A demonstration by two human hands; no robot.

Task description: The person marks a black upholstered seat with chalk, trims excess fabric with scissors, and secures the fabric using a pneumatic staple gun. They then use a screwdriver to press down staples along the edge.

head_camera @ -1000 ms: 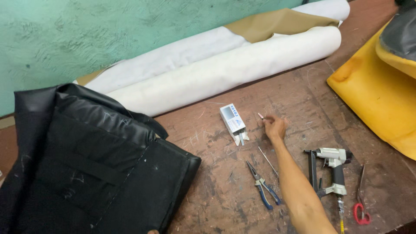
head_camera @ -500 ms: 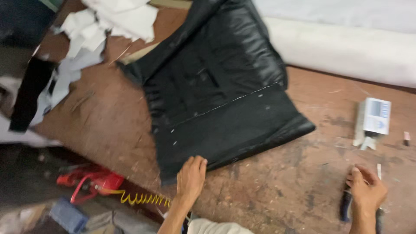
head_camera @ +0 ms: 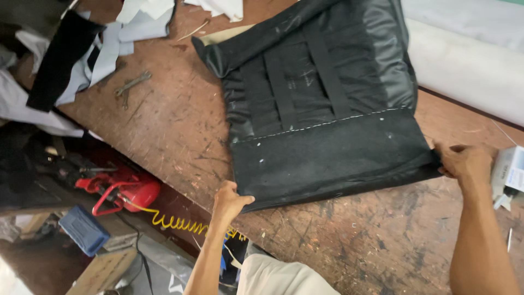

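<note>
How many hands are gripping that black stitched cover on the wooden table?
2. The left hand pinches the near corner of the black stitched cover; the right hand grips its right-side corner beside a small white box. No other hands show.

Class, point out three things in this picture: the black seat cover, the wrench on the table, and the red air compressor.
black seat cover (head_camera: 327,158), head view, on its lower fuzzy panel.
wrench (head_camera: 131,84), head view, mid-shaft.
red air compressor (head_camera: 134,191), head view, on its red tank.
</note>
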